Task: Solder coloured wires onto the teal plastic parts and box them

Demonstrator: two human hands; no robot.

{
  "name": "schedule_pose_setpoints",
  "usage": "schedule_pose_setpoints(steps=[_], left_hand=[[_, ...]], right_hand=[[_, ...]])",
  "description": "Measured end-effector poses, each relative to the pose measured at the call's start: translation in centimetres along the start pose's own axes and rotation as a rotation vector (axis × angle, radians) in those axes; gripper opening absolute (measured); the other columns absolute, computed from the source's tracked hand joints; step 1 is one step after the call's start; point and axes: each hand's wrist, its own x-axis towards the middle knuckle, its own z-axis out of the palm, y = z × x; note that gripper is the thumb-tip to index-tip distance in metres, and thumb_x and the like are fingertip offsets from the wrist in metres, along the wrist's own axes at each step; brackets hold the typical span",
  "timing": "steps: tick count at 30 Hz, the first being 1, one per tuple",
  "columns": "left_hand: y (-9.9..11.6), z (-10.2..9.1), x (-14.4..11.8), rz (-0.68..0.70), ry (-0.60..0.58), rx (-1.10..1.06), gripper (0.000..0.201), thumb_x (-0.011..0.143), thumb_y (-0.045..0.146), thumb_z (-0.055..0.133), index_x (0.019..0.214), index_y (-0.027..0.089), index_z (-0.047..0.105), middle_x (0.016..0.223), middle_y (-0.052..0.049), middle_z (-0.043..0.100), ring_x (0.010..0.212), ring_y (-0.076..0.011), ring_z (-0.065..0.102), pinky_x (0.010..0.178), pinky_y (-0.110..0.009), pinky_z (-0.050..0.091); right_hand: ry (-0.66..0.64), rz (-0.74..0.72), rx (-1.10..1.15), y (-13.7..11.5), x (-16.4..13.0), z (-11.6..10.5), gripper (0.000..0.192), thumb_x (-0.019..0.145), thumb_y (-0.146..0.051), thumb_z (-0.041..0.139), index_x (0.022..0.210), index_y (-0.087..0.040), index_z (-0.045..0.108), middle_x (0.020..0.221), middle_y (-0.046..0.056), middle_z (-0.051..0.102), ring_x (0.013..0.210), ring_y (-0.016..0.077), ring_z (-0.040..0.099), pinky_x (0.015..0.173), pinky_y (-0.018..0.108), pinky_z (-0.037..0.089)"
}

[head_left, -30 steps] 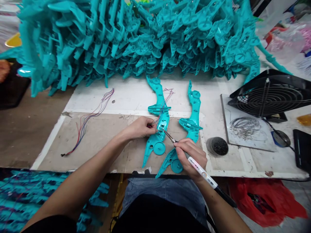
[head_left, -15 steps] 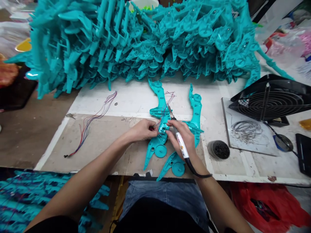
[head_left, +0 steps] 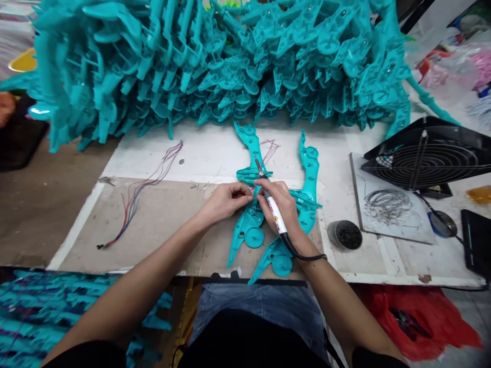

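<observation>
My right hand point(head_left: 282, 207) is closed round a white soldering iron point(head_left: 276, 214), its metal tip pointing up and away over a teal plastic part point(head_left: 247, 225) lying on the table. In a pinch, my left hand point(head_left: 227, 202) holds thin wires point(head_left: 241, 194) at the left edge of that part. The fingers of both hands nearly meet over its middle and hide some of it. More thin red and blue wires point(head_left: 270, 148) reach onto the table beyond the part. Just right of it lies a second teal part point(head_left: 309, 176), partly behind my right hand.
A large heap of teal parts point(head_left: 245, 61) spans the back. On the right stand a black fan point(head_left: 425, 153), a board point(head_left: 399, 225) with coiled wire, and a round dark-filled container point(head_left: 345, 235). A wire bundle point(head_left: 132, 204) lies at left; a red bag point(head_left: 429, 317) sits below the table edge.
My right hand and the soldering iron have shifted left and slightly up, with the tip now over the teal part's upper section. My left hand has moved slightly up, still pinching.
</observation>
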Motion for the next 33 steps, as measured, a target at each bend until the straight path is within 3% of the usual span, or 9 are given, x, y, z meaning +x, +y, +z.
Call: schedule_pose_setpoints(steps=[3,6,8,12,26,33], left_hand=[[-0.1,0.4,0.1,-0.039,0.004,-0.008,0.016,0.074,0.031,0.065,0.073,0.015,0.066,0.069,-0.001,0.063,0.061,-0.0111,0.052,0.057,-0.023,0.042],[0.0,0.7,0.2,-0.079,0.011,-0.028,0.017,0.071,0.032,0.068,0.073,0.015,0.068,0.070,-0.002,0.066,0.061,-0.0115,0.054,0.055,-0.023,0.042],[-0.1,1.0,0.4,-0.071,0.036,-0.034,0.018,0.069,0.033,0.070,0.071,0.015,0.067,0.071,-0.002,0.066,0.063,-0.0122,0.056,0.056,-0.023,0.042],[-0.3,1.4,0.6,-0.041,0.052,-0.003,0.019,0.067,0.033,0.069,0.065,0.015,0.064,0.066,-0.001,0.063,0.062,-0.0124,0.055,0.058,-0.024,0.042],[-0.6,1.6,0.7,-0.030,0.094,0.066,0.013,0.066,0.028,0.065,0.064,0.015,0.063,0.064,0.000,0.062,0.061,-0.0122,0.054,0.058,-0.024,0.041],[-0.3,1.7,0.7,-0.046,0.100,0.063,0.013,0.066,0.028,0.066,0.063,0.015,0.062,0.064,0.000,0.062,0.061,-0.0120,0.054,0.059,-0.024,0.042]], right_hand=[[0.112,-0.033,-0.019,-0.4,-0.8,-1.1,0.031,0.093,-0.030,0.054,0.123,-0.023,0.060,0.091,0.004,0.069,0.089,0.0194,0.059,0.086,0.036,0.051],[0.231,-0.048,-0.018,-1.0,-2.7,-2.6,0.036,0.094,-0.034,0.052,0.126,-0.019,0.060,0.100,0.008,0.069,0.092,0.0205,0.061,0.085,0.038,0.051],[0.282,-0.024,0.009,-1.4,-4.3,-3.3,0.030,0.092,-0.030,0.055,0.118,-0.019,0.064,0.101,0.009,0.070,0.091,0.0209,0.064,0.081,0.038,0.053],[0.337,0.045,0.066,-1.9,-6.7,-3.4,0.020,0.084,-0.012,0.061,0.099,-0.021,0.071,0.083,0.003,0.071,0.078,0.0171,0.066,0.072,0.033,0.054],[0.216,0.022,0.112,-1.6,-6.6,-3.1,0.020,0.082,-0.007,0.060,0.095,-0.019,0.070,0.079,0.005,0.071,0.075,0.0166,0.066,0.069,0.033,0.055],[0.228,0.033,0.104,-1.6,-6.7,-2.9,0.018,0.082,-0.009,0.060,0.094,-0.018,0.071,0.075,0.004,0.069,0.075,0.0173,0.065,0.070,0.033,0.054]])
